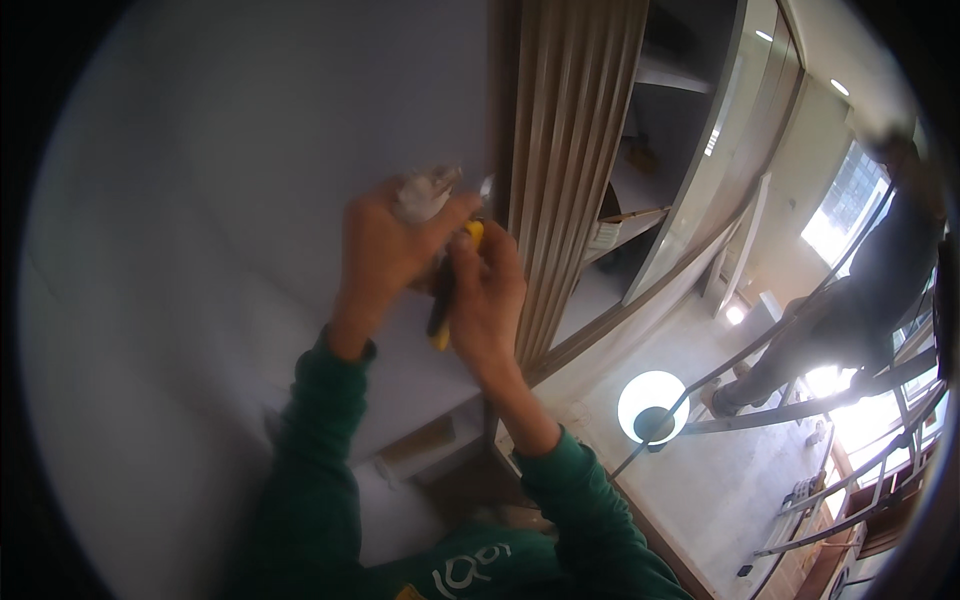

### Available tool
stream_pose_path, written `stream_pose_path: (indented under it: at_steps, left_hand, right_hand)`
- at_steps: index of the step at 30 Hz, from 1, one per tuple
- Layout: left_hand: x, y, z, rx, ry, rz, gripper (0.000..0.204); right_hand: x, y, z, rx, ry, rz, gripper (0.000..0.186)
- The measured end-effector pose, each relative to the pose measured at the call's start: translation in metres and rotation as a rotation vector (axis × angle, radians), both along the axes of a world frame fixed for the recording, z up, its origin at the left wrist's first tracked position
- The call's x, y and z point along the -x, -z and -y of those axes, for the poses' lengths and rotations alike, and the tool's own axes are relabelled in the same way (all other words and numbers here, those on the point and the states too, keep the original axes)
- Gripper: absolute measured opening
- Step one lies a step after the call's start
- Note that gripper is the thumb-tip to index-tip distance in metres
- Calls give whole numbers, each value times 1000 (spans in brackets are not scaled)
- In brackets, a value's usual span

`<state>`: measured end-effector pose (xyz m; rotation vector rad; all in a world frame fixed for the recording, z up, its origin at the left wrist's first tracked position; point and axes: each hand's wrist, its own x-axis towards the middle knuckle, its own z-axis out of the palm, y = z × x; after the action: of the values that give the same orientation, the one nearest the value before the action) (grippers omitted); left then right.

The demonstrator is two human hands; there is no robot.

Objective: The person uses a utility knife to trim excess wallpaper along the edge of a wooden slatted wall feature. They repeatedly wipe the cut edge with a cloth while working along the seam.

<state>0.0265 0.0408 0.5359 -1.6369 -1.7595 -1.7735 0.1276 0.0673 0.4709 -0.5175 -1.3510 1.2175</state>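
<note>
A: What does each hand hold?

B: The left hand (385, 245) is closed around a crumpled clear wrap (425, 190), held up against the white wall (200, 200). The right hand (487, 300) is wrapped around a yellow-and-black tool (443, 300), probably pliers; its tip is hidden between the hands.

A: Where does the work sit?

B: High on the wall, just beside the ribbed wood trim (565, 150). The tool lies between the two palms, its handle pointing down.

A: What would good technique be here?

B: Judging by the grip, the left hand should brace the wrap steadily while the right squeezes with small, controlled force, keeping the tip off the painted surface.

A: Anything else nearby?

B: A round lamp (652, 405) lies below, and another person (850, 300) stands on a ladder (850, 440) at right.
</note>
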Motion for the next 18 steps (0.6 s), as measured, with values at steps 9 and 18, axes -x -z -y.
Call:
stream_pose_path:
  at_steps: [9,18]
  left_hand:
    - [9,-34,-1,177,-78,-174,26]
    - [12,-35,-8,305,-44,-151,28]
  right_hand:
    - [7,-29,7,143,-76,-156,39]
    - [25,-12,4,116,0,-181,35]
